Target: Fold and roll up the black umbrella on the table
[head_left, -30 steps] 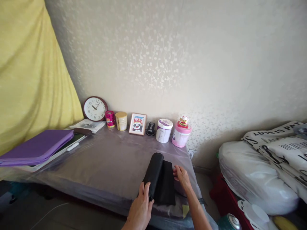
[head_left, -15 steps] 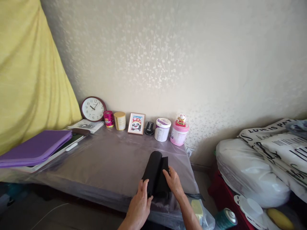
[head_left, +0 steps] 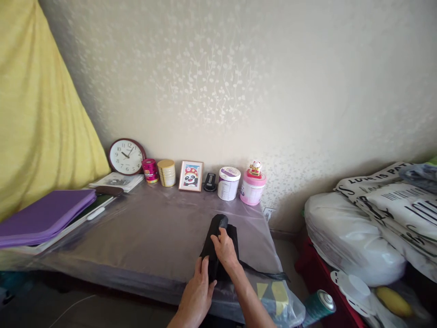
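Observation:
A rolled-up piece of black cloth [head_left: 209,243] lies near the front right corner of the plastic-covered table [head_left: 150,232]. My left hand [head_left: 197,291] wraps round its near end, thumb on one side and fingers on the other. Across the top of the roll, my right hand [head_left: 225,249] grips it near the far end with curled fingers. A flat section of the cloth shows beyond my right hand. From beneath my right forearm a black strap [head_left: 268,274] trails to the table's right edge; where it joins is hidden.
Along the wall stand a clock [head_left: 127,157], two small tins, a panda picture frame [head_left: 190,176], a black device [head_left: 210,182] and two tubs, one topped by a figurine [head_left: 254,169]. Purple folders [head_left: 48,214] lie left. A spray can [head_left: 319,306] and white bags [head_left: 351,241] are right.
My right hand has moved left from the cloth's loose right edge onto the roll. The loose flap looks narrower, and the strap now shows more. My left hand keeps its hold.

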`<state>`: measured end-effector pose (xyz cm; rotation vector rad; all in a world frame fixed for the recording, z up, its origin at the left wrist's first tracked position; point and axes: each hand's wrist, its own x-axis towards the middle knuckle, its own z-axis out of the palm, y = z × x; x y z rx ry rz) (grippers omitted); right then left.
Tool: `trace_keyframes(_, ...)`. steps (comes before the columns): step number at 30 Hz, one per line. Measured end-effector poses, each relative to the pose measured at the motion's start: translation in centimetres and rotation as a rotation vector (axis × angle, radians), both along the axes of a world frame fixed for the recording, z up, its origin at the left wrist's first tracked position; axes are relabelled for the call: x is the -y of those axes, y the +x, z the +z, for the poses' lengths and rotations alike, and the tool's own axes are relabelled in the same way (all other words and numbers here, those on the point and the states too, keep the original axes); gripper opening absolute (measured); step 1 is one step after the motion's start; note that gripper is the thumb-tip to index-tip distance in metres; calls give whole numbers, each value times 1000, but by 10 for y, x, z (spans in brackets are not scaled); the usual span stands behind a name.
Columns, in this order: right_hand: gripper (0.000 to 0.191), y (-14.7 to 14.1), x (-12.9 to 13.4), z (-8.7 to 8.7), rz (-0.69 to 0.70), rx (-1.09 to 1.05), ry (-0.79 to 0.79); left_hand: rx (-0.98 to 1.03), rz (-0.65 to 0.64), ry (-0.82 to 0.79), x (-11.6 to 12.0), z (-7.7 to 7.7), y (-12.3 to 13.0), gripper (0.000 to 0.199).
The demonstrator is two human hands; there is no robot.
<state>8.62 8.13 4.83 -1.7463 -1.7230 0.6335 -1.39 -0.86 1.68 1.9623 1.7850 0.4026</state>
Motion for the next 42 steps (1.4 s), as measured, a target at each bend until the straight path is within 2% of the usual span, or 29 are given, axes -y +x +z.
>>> trace_keyframes(3, 34, -8, 1, 3, 0, 107, -34, 35, 3, 16, -1, -4, -2, 48)
trace_keyframes(8, 36, -15, 2, 9, 25, 213, -43, 76, 10, 18, 0, 3, -4, 47)
trace_keyframes(13, 35, -17, 2, 11, 57, 182, -50, 114, 26, 46, 1, 0, -4, 49)
trace_keyframes(16, 33, -19, 0, 10, 76, 165, -74, 159, 36, 109, 2, -5, -5, 60)
trace_keyframes(20, 33, -19, -3, 8, 119, 152, -89, 187, 27, 98, 4, 0, -5, 69)
trace_keyframes(26, 26, -14, -4, 9, 171, 95, -81, 128, 28, 59, 5, 8, -3, 65)
trace_keyframes(31, 26, -13, -3, 13, 233, 56, -108, 56, 36, 4, 4, 6, -1, 59)
trace_keyframes(42, 24, -15, -1, 11, 239, 97, -73, 20, 50, -21, 1, 2, -2, 60)
